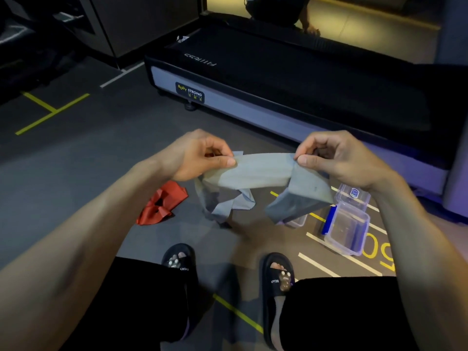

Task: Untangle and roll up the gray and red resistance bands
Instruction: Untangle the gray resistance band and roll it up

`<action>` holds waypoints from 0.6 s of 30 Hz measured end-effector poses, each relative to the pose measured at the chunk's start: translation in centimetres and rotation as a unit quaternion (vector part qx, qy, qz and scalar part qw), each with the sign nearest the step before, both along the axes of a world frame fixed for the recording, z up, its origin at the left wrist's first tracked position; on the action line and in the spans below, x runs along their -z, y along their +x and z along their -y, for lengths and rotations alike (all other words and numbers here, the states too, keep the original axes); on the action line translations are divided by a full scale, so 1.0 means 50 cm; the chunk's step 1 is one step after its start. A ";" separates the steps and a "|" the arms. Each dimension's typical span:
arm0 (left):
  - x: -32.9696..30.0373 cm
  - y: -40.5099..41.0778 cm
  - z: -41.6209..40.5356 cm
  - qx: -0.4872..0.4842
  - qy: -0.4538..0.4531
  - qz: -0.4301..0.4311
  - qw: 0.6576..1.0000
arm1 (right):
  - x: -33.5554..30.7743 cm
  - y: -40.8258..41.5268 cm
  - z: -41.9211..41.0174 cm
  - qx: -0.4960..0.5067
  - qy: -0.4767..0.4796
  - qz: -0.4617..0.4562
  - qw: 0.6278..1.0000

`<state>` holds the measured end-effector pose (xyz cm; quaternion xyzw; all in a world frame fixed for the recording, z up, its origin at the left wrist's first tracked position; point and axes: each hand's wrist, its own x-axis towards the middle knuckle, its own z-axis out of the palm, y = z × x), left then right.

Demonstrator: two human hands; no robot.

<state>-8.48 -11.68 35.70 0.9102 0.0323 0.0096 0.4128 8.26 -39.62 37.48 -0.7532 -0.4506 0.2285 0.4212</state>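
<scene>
Treadmill [291,79] across the back, dark floor [88,153] with yellow lines. Gray band [258,173] stretched flat between both hands, ends hanging twisted below. Left hand [195,155] pinching left edge, thumb on top; right hand [336,158] pinching right edge likewise. Clear container [347,231] on floor, right. Red band [162,203] crumpled on floor, left.

Both bare arms reach forward. The left hand [200,155] pinches the gray band [260,171] with thumb and fingers. The right hand [339,158] pinches its other end, and the band stretches flat between them.
</scene>
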 end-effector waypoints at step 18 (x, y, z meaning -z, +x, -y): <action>0.006 0.044 -0.021 0.061 -0.101 -0.161 0.980 | 0.066 0.053 -0.031 -0.027 -0.040 -0.078 0.996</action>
